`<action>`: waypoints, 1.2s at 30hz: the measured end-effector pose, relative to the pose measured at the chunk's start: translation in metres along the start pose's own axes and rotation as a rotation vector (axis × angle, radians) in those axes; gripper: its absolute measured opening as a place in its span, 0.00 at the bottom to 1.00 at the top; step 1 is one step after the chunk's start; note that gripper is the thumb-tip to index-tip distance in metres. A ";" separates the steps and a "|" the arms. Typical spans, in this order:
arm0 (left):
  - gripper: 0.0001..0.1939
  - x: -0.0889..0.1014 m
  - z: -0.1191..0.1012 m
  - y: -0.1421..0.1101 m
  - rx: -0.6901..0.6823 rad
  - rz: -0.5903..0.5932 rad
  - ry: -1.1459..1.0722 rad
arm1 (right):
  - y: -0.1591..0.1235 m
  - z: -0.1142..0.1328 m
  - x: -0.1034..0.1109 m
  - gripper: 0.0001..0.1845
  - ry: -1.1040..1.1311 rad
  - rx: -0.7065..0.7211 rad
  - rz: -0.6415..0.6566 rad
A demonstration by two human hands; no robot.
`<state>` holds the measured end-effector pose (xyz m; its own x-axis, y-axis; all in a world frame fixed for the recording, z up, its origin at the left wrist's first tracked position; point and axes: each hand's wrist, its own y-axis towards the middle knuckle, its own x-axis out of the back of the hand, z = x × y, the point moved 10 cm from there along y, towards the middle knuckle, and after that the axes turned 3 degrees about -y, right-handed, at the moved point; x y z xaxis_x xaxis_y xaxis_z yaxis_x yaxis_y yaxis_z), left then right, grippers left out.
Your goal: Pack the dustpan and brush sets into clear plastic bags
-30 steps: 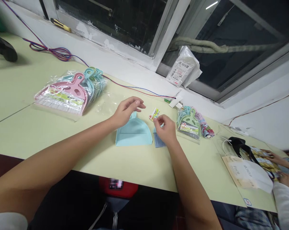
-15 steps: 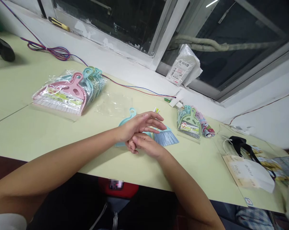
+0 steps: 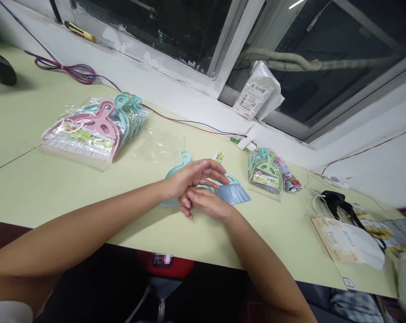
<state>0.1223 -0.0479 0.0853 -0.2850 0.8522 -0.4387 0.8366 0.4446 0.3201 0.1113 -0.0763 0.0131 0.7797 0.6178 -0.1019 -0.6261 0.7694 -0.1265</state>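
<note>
My left hand [image 3: 201, 174] reaches in from the left with its fingers stretched out and apart, holding nothing. Just below it, my right hand [image 3: 206, 202] has its fingers curled in against the heel of the left hand; part of the grip is hidden. Behind the hands lies a light blue dustpan [image 3: 171, 172], its handle pointing to the window and its middle covered by my left hand. To the right of my fingertips, a small blue brush [image 3: 234, 193] rests on the table with its bristles toward me. A printed label [image 3: 218, 156] shows behind the left hand.
Bagged dustpan sets [image 3: 88, 130], pink in front, stand at left by a clear plastic bag [image 3: 156, 146]. More bagged sets [image 3: 266, 177] sit right. A face-mask package [image 3: 344, 242] lies far right. Cables [image 3: 78, 74] run along the wall; a screwdriver [image 3: 80, 31] is on the sill.
The hands stay together in almost the same place, with my left fingers drooping slightly more. The view has shifted a little; the items on the table have not moved.
</note>
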 end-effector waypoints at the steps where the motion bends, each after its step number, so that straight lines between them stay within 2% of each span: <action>1: 0.30 0.000 0.000 0.000 0.004 -0.002 0.000 | 0.000 0.001 -0.001 0.23 0.026 0.001 0.013; 6: 0.29 0.001 -0.004 -0.002 -0.037 -0.019 0.018 | 0.002 0.002 0.008 0.21 0.051 0.068 -0.101; 11: 0.30 0.003 0.000 -0.002 -0.025 -0.034 0.026 | 0.002 -0.004 0.015 0.21 -0.010 0.052 -0.163; 20: 0.29 0.001 0.001 -0.001 -0.008 -0.003 0.030 | 0.000 -0.003 0.017 0.20 -0.067 0.023 -0.146; 26: 0.30 -0.003 -0.004 -0.002 -0.008 -0.014 0.067 | -0.001 0.002 0.011 0.19 0.000 0.042 -0.034; 31: 0.30 0.003 -0.006 -0.002 -0.048 -0.048 0.142 | 0.002 0.003 0.019 0.19 0.004 0.100 -0.133; 36: 0.27 0.004 -0.003 -0.003 -0.044 -0.043 0.250 | 0.002 -0.003 0.023 0.22 -0.083 0.045 -0.146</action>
<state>0.1174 -0.0449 0.0851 -0.4309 0.8717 -0.2334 0.8018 0.4885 0.3441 0.1280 -0.0612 0.0075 0.8611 0.5085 -0.0036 -0.5067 0.8574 -0.0896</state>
